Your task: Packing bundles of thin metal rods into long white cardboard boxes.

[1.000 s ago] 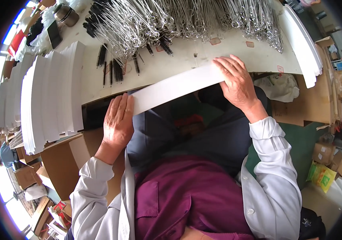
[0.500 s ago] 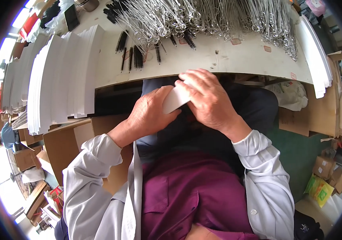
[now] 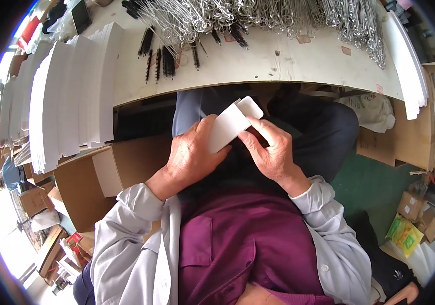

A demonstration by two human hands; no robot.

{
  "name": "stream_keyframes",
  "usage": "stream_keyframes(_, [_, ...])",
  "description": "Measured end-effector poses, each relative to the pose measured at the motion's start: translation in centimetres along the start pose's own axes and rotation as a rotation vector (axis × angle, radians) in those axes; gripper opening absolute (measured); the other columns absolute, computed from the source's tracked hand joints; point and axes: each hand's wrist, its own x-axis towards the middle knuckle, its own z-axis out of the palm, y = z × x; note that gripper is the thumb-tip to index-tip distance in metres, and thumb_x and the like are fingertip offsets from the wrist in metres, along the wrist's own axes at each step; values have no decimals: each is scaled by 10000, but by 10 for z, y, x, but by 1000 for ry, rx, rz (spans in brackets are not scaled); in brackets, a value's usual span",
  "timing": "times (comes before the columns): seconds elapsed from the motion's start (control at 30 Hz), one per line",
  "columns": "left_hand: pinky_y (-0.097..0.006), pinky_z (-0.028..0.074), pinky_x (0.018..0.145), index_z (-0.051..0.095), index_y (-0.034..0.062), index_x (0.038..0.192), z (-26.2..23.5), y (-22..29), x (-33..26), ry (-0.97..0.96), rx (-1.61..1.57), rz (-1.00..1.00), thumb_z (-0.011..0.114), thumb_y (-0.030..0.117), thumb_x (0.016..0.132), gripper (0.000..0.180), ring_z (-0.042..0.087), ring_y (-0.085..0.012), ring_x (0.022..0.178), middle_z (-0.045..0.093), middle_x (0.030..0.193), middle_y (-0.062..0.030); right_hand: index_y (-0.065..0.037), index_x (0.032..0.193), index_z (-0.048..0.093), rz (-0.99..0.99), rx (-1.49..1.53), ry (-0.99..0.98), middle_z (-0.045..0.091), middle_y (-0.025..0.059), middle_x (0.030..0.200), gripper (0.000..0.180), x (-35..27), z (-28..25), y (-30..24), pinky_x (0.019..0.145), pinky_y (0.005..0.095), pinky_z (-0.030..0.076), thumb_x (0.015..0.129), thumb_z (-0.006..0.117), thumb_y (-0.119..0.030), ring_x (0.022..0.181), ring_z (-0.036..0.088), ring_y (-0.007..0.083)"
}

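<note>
A slim white cardboard box (image 3: 227,127) is tilted over my lap, below the table's front edge. My left hand (image 3: 189,155) is closed around its lower end, with the thumb along the near side. At the upper right end a rounded flap (image 3: 250,107) stands out from the box. My right hand (image 3: 273,152) pinches the box's edge beside that flap, thumb and forefinger touching it. What is inside the box cannot be seen.
Wire-handled brushes with looped ends (image 3: 258,15) are heaped along the back of the white table (image 3: 238,66). Their black bristles (image 3: 168,63) point forward at left. Stacked flat white cartons (image 3: 70,96) stand left, more (image 3: 405,66) right. An open cardboard box (image 3: 83,190) sits lower left.
My right hand has slid off the top of the box toward me, uncovering the box's end and its flap. The left hand keeps its hold. The view has shifted slightly.
</note>
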Motion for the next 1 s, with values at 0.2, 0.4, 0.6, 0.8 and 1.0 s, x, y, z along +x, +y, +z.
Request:
stream_keyframes(0.2, [-462,609,814,481,83,1409,-4,11,8,-61,-91,-15,875,226,779,757,739,-411,988,728,1080,-224,36,1066,732,265,222,-63,710,146,802,188,-5,0,9,627,327,531,1004,713,-141,685,704,221])
stream_keyframes(0.4, [-477,602,830,475,129,1415,2,13,15,-104,-177,-46,809,217,809,698,730,-405,992,730,1116,-197,27,995,725,189,157,-146,712,167,813,131,-5,8,-7,623,367,524,989,691,-99,699,704,298])
stream_keyframes(0.6, [-476,606,793,492,117,1388,14,11,7,-7,-176,-17,807,197,803,670,729,-419,980,731,1082,-201,31,971,716,222,122,-165,716,179,827,122,-8,9,-7,635,386,537,979,696,-89,720,711,327])
stream_keyframes(0.8, [-478,613,778,522,85,1324,13,12,8,-23,-187,-38,817,208,816,600,733,-426,951,719,1114,-214,29,1051,708,164,106,-161,718,172,819,131,-12,11,-3,637,365,540,980,697,-81,706,715,294])
stream_keyframes(1.0, [-485,619,751,557,93,1276,21,7,8,39,-175,34,821,231,818,546,740,-416,921,716,1070,-206,66,1401,562,490,366,-73,768,157,922,486,-21,14,-3,735,309,577,980,729,-108,813,745,149])
